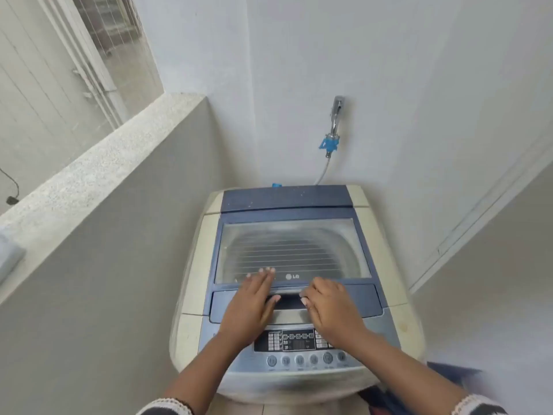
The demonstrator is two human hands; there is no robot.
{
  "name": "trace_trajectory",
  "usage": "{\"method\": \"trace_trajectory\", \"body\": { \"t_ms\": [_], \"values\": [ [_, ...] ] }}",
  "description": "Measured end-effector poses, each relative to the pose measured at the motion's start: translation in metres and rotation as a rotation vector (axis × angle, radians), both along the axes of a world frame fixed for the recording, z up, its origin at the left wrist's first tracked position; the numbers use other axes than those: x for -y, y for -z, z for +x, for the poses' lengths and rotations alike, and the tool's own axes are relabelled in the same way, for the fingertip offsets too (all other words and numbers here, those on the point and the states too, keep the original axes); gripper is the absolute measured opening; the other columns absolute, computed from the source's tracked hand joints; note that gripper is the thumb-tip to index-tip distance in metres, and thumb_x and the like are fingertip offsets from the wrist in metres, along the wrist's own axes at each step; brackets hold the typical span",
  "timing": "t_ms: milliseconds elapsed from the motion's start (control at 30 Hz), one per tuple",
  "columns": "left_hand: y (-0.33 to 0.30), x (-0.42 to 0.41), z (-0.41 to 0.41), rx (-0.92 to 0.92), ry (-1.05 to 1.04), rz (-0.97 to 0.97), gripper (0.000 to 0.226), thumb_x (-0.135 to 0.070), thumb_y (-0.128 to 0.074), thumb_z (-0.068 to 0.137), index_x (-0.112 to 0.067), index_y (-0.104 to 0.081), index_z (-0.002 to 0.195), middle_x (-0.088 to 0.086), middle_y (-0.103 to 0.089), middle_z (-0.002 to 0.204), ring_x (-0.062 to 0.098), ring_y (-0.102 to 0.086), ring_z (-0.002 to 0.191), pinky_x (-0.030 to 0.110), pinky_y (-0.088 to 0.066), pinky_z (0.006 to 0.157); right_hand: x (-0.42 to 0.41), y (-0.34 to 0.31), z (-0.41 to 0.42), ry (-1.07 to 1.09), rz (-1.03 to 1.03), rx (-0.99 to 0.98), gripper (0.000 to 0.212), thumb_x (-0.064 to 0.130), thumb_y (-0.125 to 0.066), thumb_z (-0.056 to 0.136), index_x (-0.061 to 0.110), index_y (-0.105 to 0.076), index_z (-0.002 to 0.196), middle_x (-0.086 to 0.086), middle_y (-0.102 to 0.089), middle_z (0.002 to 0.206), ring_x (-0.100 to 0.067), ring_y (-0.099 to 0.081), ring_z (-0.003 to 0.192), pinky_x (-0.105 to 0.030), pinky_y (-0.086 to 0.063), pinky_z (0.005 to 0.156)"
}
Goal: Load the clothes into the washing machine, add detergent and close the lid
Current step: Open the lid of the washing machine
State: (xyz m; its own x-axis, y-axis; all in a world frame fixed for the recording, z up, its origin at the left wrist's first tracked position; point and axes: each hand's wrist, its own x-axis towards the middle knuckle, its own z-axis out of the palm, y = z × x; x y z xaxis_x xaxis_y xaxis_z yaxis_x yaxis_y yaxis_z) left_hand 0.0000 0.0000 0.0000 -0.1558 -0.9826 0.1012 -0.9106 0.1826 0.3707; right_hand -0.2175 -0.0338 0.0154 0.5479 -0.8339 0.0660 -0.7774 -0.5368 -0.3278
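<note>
**A:** Washing machine [294,295], head view: a top-loader standing in the corner, lid [291,250] lying flat and shut, the drum visible through its clear panel. No clothes show in the drum; a dark bundle [419,393] lies low at the right, possibly laundry.

**B:** And the hands?

**A:** Left hand [250,307] lies flat, fingers [263,275] straight and released, tips touching the lid's front edge. Right hand [329,310] has its fingers [308,296] curled at the handle recess [287,301]; whether they actually grip the lip, I cannot tell.

**B:** Risks from here?

**A:** Judged only: a shallow hold at the recess could slip as the lid folds up, dropping it back on the flat left hand. A forearm over the control panel [299,339] might press a button.
</note>
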Motion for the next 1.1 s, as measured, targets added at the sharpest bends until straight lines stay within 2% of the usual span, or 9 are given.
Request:
{"method": "trace_trajectory", "body": {
  "t_ms": [67,233,433,633,700,800,900,1000,1100],
  "values": [
    [0.008,-0.005,-0.006,-0.008,0.068,0.046,0.053,-0.035,-0.046,0.103,-0.01,-0.042,0.148,0.008,-0.049,0.148,0.026,-0.048,0.134,0.033,-0.034,0.115,-0.002,0.009,0.001,-0.022,0.059,-0.049,0.029,0.027,-0.037,0.101,0.022,-0.062,0.116,0.004,-0.053,0.111,-0.019,-0.052,0.103,-0.034,-0.037,0.096],
    [0.02,-0.013,-0.011,0.014,0.109,0.051,0.046,-0.029,-0.057,0.097,-0.006,-0.056,0.137,0.008,-0.058,0.136,0.026,-0.058,0.121,0.034,-0.05,0.098,-0.008,0.031,0.001,0.032,0.09,-0.174,0.032,0.024,-0.037,0.1,0.021,-0.057,0.125,0.001,-0.054,0.12,-0.022,-0.053,0.106,-0.036,-0.035,0.096],
    [0.026,-0.015,-0.016,0.207,0.155,0.207,0.055,-0.049,-0.035,0.102,-0.016,-0.042,0.146,0.001,-0.053,0.133,0.022,-0.051,0.117,0.031,-0.039,0.101,-0.019,0.043,0.003,0.09,0.117,-0.192,0.037,0.024,-0.033,0.101,0.019,-0.05,0.133,-0.001,-0.055,0.122,-0.023,-0.05,0.109,-0.035,-0.033,0.103],
    [0.008,-0.006,-0.021,0.239,0.131,0.277,0.057,-0.065,-0.047,0.091,-0.018,-0.049,0.124,-0.001,-0.052,0.117,0.02,-0.046,0.104,0.029,-0.038,0.087,-0.013,0.028,0.007,0.1,0.152,-0.234,0.057,0.067,-0.022,0.096,0.021,-0.05,0.116,0.004,-0.052,0.111,-0.02,-0.043,0.103,-0.034,-0.034,0.096],
    [-0.002,-0.005,-0.019,0.248,0.149,0.256,0.058,-0.06,-0.058,0.086,-0.019,-0.048,0.125,-0.002,-0.05,0.117,0.02,-0.046,0.104,0.029,-0.038,0.088,-0.011,0.017,0.006,0.084,0.132,-0.231,0.065,0.078,-0.033,0.086,0.022,-0.048,0.114,0.006,-0.049,0.108,-0.018,-0.042,0.101,-0.034,-0.034,0.094],
    [-0.027,0.002,-0.015,0.357,0.181,0.159,0.053,-0.03,-0.067,0.086,-0.018,-0.043,0.133,-0.001,-0.048,0.123,0.022,-0.047,0.11,0.032,-0.04,0.093,-0.005,-0.01,0.006,0.061,0.009,-0.187,0.041,0.046,-0.07,0.081,0.023,-0.051,0.11,0.008,-0.051,0.103,-0.018,-0.046,0.096,-0.033,-0.038,0.088],
    [-0.067,0.012,-0.007,0.449,0.239,-0.006,0.074,-0.005,-0.079,0.064,-0.015,-0.053,0.133,0.001,-0.059,0.114,0.022,-0.058,0.1,0.032,-0.049,0.084,0.011,-0.045,0.005,0.041,-0.157,-0.173,0.033,0.008,-0.072,0.072,0.024,-0.058,0.098,0.008,-0.058,0.094,-0.019,-0.053,0.089,-0.033,-0.04,0.08],
    [-0.098,0.022,0.009,0.464,0.303,-0.177,0.091,-0.007,-0.084,0.057,-0.019,-0.052,0.141,0.007,-0.066,0.116,0.027,-0.066,0.099,0.039,-0.056,0.086,0.033,-0.085,0.003,0.002,-0.322,-0.147,0.046,0.014,-0.08,0.061,0.022,-0.063,0.103,0.003,-0.06,0.101,-0.023,-0.056,0.093,-0.038,-0.041,0.081],
    [-0.125,0.034,0.022,0.569,0.331,-0.475,0.064,-0.003,-0.057,0.084,-0.021,-0.045,0.144,0.016,-0.064,0.13,0.032,-0.066,0.109,0.047,-0.055,0.091,0.054,-0.119,0.002,0.033,-0.485,-0.062,0.062,0.019,-0.087,0.055,0.017,-0.064,0.113,-0.004,-0.059,0.106,-0.028,-0.057,0.093,-0.038,-0.039,0.079]
  ]
}}
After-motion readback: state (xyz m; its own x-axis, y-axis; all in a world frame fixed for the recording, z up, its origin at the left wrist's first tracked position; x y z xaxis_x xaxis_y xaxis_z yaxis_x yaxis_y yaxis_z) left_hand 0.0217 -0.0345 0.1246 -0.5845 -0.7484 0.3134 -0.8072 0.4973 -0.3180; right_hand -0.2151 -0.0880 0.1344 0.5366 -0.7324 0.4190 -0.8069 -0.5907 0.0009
